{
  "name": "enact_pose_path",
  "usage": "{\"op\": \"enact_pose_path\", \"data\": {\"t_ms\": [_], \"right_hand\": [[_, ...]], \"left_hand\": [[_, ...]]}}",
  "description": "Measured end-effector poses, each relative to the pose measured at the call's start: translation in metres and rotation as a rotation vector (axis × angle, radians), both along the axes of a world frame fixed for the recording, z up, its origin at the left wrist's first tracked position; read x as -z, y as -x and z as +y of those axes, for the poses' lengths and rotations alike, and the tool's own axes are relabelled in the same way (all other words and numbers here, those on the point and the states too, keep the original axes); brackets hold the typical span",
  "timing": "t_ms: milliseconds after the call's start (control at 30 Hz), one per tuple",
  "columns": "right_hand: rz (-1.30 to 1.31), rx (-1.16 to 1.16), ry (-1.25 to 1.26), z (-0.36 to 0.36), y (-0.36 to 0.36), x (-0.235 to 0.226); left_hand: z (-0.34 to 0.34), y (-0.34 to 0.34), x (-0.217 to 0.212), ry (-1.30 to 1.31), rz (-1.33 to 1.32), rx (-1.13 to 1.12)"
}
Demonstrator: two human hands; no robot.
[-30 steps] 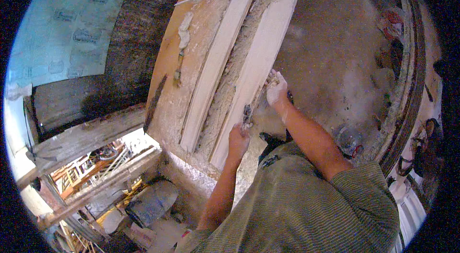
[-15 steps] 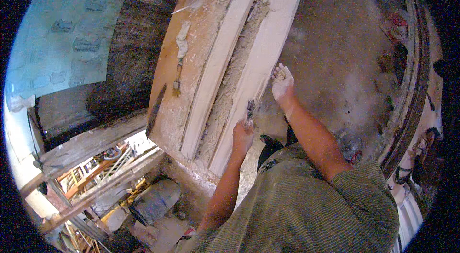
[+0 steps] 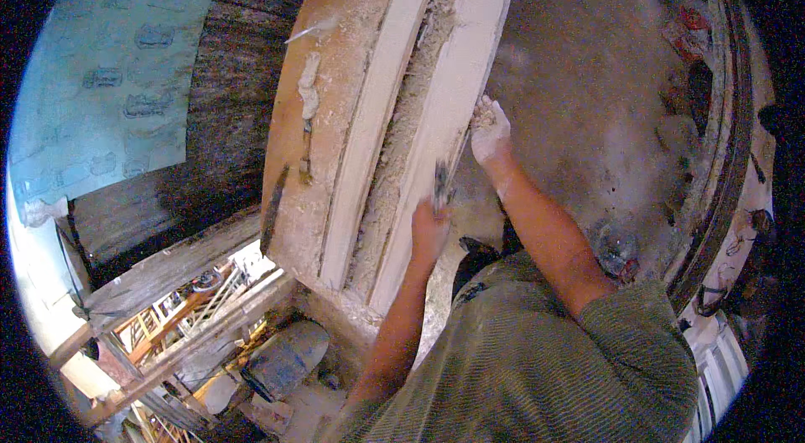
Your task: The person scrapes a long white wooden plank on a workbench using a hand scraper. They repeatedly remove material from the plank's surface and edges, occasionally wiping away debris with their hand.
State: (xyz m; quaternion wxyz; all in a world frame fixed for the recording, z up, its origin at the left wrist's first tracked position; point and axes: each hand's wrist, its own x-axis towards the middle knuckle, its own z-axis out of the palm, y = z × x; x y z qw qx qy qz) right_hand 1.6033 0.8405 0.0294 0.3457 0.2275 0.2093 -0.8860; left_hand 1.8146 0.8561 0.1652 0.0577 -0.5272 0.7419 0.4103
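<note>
My left hand (image 3: 429, 229) grips a small dark-bladed scraper (image 3: 440, 180) held against the edge of a long white plaster moulding (image 3: 453, 99). My right hand (image 3: 489, 131), caked in white plaster, presses a lump of wet plaster onto that same right rail higher up. The moulding has two pale raised rails (image 3: 373, 124) with a rough, crumbly channel (image 3: 411, 116) between them. It lies on a plaster-spattered brown board (image 3: 323, 132).
A grey dusty floor (image 3: 587, 65) lies to the right, ringed by a curved dark rim (image 3: 729, 107) with debris. Wooden scaffold planks (image 3: 159, 275) and a grey bucket (image 3: 285, 355) sit at the lower left. A blue sheet (image 3: 109, 65) hangs on the left.
My right hand has slid up along the right rail. My left hand with the scraper has followed slightly upward; the view has shifted a little.
</note>
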Motion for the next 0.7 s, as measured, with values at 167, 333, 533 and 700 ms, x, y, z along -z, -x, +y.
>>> {"op": "enact_pose_path", "data": {"t_ms": [167,333,533,700], "right_hand": [[-0.007,-0.020,0.116,-0.006,0.014,0.001],[0.322,-0.093,-0.223,-0.013,0.033,-0.023],[0.061,-0.012,0.058,-0.019,0.051,-0.037],[0.020,0.008,0.243,-0.032,0.069,-0.025]], "left_hand": [[-0.058,0.106,0.032,0.155,0.153,0.129],[-0.019,0.045,0.021,0.200,0.126,0.109],[-0.040,0.077,0.020,0.158,0.030,0.167],[-0.080,0.165,0.041,0.132,0.144,0.155]]}}
